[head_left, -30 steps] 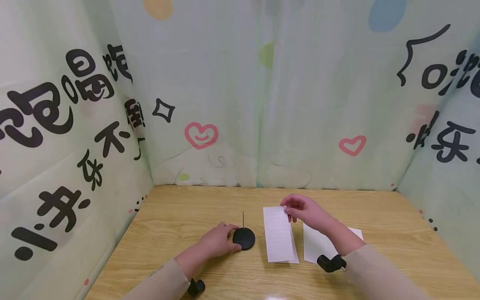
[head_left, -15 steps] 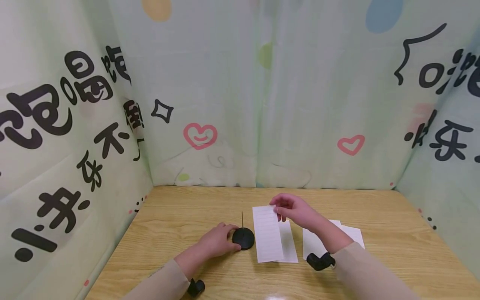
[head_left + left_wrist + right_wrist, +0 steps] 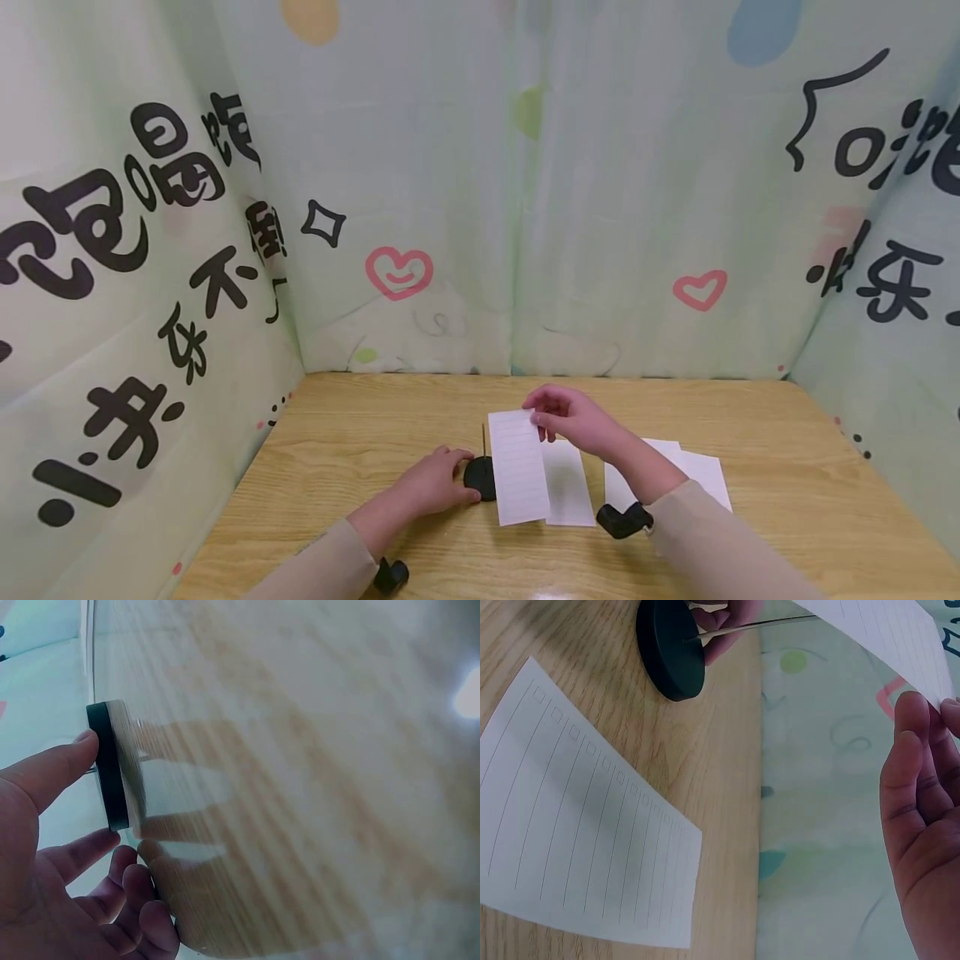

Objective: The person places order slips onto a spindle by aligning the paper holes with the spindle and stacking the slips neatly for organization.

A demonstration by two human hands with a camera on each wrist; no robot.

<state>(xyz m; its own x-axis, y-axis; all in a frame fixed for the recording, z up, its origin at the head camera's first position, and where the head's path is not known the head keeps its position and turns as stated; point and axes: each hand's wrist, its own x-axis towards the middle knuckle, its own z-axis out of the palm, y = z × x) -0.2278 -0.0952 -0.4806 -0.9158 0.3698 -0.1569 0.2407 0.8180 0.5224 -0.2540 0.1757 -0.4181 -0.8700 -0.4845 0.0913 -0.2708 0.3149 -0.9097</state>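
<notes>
- Head view: the pale-green fabric curtain [image 3: 600,192] bore black Chinese characters, 不 and 乐 legible. The right hand [image 3: 576,423] pinched a white ruled paper sheet [image 3: 519,468] near its top corner, partly hiding a flat black round base [image 3: 477,479] on the wood-grain table [image 3: 337,425].
- Left wrist view: the left hand [image 3: 67,847] gripped the base's smooth edge.
- Right wrist view: a thin metallic spike [image 3: 742,628] rose from the base; small printed squares headed the lines of a second white ruled sheet [image 3: 592,817].

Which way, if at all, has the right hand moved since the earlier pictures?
Yes: judged against the smaller pink heart in the head view, the right hand has moved left, toward the black base.
</notes>
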